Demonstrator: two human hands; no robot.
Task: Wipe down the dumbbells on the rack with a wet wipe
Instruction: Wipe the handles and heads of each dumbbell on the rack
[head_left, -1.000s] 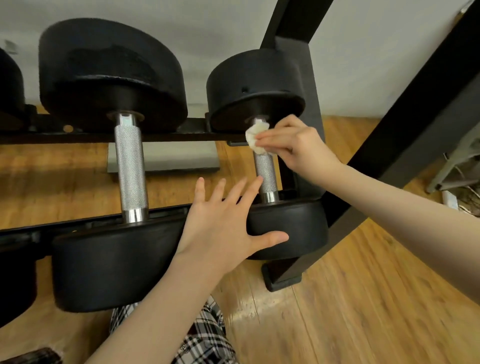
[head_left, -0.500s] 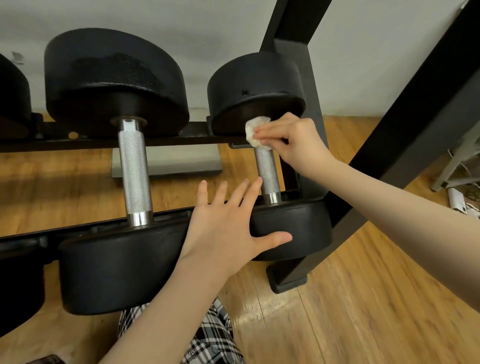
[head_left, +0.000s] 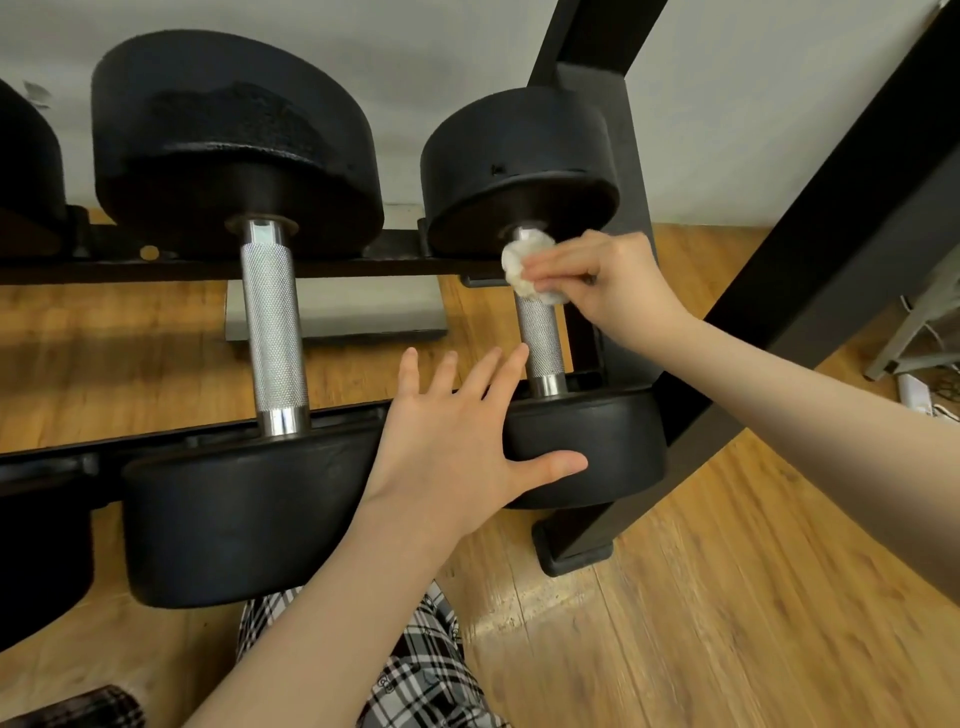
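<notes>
A: Where is the right hand?

B: Up at the far end of the small dumbbell's handle. Its fingers are curled and pinch a crumpled white wet wipe, pressing it against the knurled steel just under the far weight head.

A: And the left hand?

B: Spread wide, fingers straight and apart, holding nothing. The palm lies flat over the near rail of the rack, in the gap between the two dumbbells' near heads. The thumb rests on the front face of the small dumbbell's near head, and the fingertips reach up beside the lower part of the handle. I cannot tell whether they touch it.

A: So where does that small dumbbell sit?

B: At the right end of the rack, lying across both rails, hard against the black upright post.

A: What is beside it?

B: A large dumbbell to its left, also across both rails, with a longer knurled handle. Further left, the edge of another black weight is cut off by the frame.

A: And around the rack?

B: A wooden floor below, a pale wall behind, a grey flat plate on the floor under the rack, and a black diagonal beam crossing on the right. Plaid trousers show at the bottom.
</notes>
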